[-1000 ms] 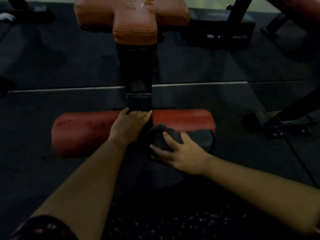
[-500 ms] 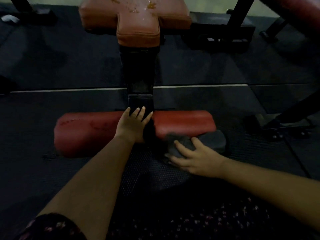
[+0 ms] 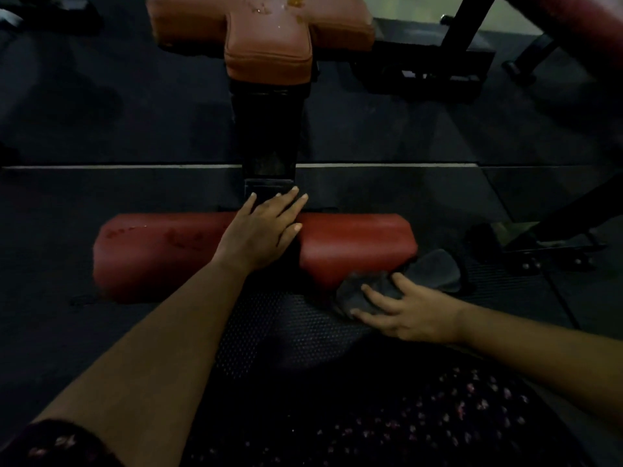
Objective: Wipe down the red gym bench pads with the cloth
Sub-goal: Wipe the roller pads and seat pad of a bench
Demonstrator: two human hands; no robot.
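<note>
Dim light blurs detail, and the upper red pad (image 3: 269,38) at 12 o'clock is cut off by the frame edge. The left grip (image 3: 261,235) lies flat, fingers straight, on the middle of the red roller pad (image 3: 357,244). At 4 o'clock the right grip (image 3: 409,313), fingers spread, presses the dark cloth (image 3: 435,269) against that pad's right end. A black post (image 3: 268,129) joins the pads.
</note>
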